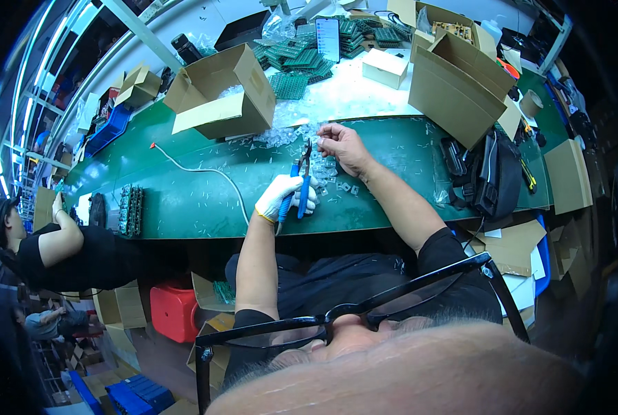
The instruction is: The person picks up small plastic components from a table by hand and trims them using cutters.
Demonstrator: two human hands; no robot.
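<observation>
My left hand [279,197], in a white glove with a yellow cuff edge, grips blue-handled cutting pliers [303,192]. The dark jaws point away from me, up toward my other hand. My right hand [343,149] is bare, its thumb and fingers drawn together just right of the jaw tips. Whatever it pinches is too small to make out. Small clear plastic pieces [345,187] lie scattered on the green bench under and beside both hands. More of them form a pile [278,136] behind, along the edge of a white board.
Open cardboard boxes stand at left [209,111] and right [454,97]. Stacked green circuit boards [302,59], a phone [328,38] and a small white box [385,68] sit at the back. A grey cable [216,171] crosses the bench. Right lies a black bag [492,173]; another person [60,242] works left.
</observation>
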